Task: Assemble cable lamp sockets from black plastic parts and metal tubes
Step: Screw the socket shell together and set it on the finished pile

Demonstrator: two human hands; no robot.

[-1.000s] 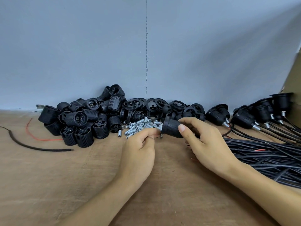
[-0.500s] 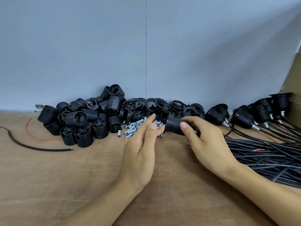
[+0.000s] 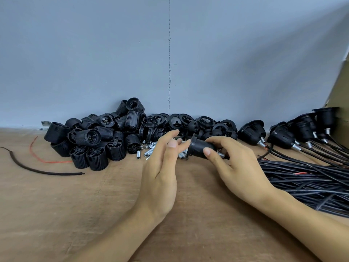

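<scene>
Since a second ago, my left hand (image 3: 162,173) has let go its curled pinch at the socket's mouth and opened. Its fingers now stand straight and spread and hold nothing, their tips just beside the flange; whether they touch it I cannot tell. My right hand (image 3: 238,167) grips the black lamp socket (image 3: 198,148) above the wooden table (image 3: 75,214), thumb under the ribbed body and fingers curled over the top, flange end turned to the left. A silver stub (image 3: 220,154) shows at its rear. Loose metal tubes (image 3: 151,149) lie on the table behind my left fingers, in front of the heap of black plastic parts (image 3: 105,137) against the grey wall (image 3: 113,53). Finished sockets (image 3: 283,136) with their black cables (image 3: 311,182) lie at right.
</scene>
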